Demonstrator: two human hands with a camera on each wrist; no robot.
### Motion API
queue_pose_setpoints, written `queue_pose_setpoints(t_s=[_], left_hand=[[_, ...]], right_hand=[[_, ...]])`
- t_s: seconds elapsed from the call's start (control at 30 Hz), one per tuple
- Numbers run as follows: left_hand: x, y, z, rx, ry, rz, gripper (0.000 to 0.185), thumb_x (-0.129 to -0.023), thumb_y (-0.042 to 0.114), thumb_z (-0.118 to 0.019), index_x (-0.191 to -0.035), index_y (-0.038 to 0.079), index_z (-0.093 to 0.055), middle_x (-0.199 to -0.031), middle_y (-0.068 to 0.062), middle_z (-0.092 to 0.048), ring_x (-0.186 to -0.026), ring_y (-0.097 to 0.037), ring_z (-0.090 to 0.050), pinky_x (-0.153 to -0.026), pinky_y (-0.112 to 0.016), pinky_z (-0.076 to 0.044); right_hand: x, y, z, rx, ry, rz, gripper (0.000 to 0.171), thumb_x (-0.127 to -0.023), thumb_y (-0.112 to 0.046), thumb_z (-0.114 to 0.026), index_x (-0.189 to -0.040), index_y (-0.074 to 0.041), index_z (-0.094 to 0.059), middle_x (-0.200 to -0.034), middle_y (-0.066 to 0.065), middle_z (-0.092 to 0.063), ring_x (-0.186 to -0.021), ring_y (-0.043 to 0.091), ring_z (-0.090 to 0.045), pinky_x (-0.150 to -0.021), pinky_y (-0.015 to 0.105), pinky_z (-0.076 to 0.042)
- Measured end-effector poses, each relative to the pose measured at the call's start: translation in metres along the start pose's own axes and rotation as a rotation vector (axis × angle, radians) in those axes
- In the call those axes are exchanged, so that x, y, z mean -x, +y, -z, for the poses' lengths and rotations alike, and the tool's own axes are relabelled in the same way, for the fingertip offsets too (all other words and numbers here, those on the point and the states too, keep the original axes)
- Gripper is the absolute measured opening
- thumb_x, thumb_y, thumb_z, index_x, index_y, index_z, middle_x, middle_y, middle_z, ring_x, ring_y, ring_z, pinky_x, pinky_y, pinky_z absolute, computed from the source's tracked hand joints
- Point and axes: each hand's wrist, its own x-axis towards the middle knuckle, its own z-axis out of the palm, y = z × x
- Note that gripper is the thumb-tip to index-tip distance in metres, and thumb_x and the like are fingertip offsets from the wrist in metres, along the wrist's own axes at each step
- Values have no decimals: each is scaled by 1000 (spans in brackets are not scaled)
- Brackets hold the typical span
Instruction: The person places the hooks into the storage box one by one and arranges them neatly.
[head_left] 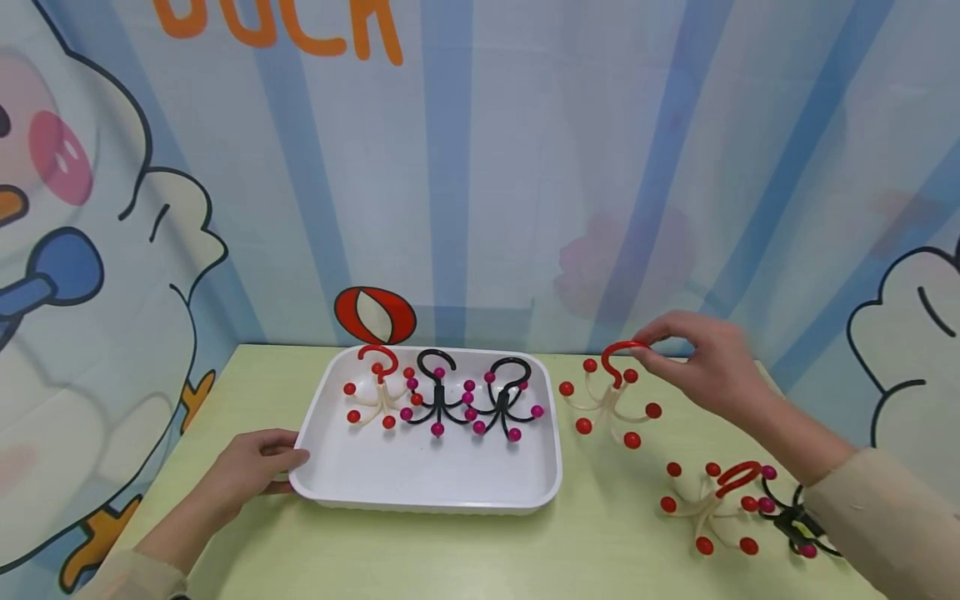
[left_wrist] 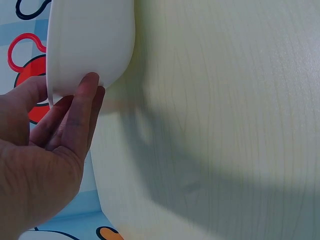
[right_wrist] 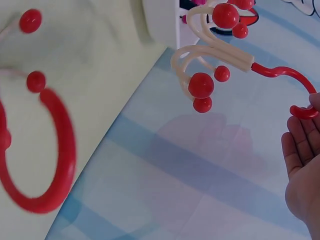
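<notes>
My right hand [head_left: 705,367] pinches the red hook handle of a cream head massager [head_left: 612,395] with red ball tips. The massager hangs with its prongs down, just right of the white tray [head_left: 420,479]; in the right wrist view its cream stem [right_wrist: 230,56] shows clearly. My left hand [head_left: 251,467] grips the tray's left front corner, thumb over the rim and fingers under it, as the left wrist view shows. Along the tray's back half stand a cream massager [head_left: 382,398] and two black massagers, one in the middle [head_left: 438,393] and one at right [head_left: 503,402], with magenta tips.
At the right of the pale table [head_left: 420,558] lie another cream massager [head_left: 707,507] and a black one [head_left: 793,525], partly hidden by my right forearm. A striped blue backdrop [head_left: 495,208] with printed cartoon figures rises behind the table.
</notes>
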Motion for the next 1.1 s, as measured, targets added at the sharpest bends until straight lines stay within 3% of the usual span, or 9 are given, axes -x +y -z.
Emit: queue_pose_setpoints(t_s=[0.27, 0.5, 1.1], left_hand=[[-3, 0, 0, -8, 6, 10, 52, -103, 10, -70, -143, -18, -51, -131, -33, -66, -101, -26, -73, -81, -40, -69], [-3, 0, 0, -10, 5, 14, 52, -103, 10, -70, -143, -18, -51, -131, -33, -66, -102, -26, -73, -81, -40, -69], [0, 1, 0, -2, 0, 3, 52, -103, 10, -70, -143, -18, -51, -131, -33, -66, -103, -26, -73, -81, -40, -68]], right_hand=[[-15, -28, -15, -137, -40, -14, 10, -93, -9, -84, -101, -13, -81, -98, -2, -78, -93, 19, -70, -72, 32, -62], [-25, -50, -26, -211, -81, -22, 8, -95, -10, -82, -103, -12, -81, -100, 0, -78, -96, 22, -72, -83, 46, -63], [-53, -96, -58, -309, -176, 65, 8, -94, -12, -84, -100, -14, -80, -98, -5, -76, -94, 14, -71, -85, 39, -64]])
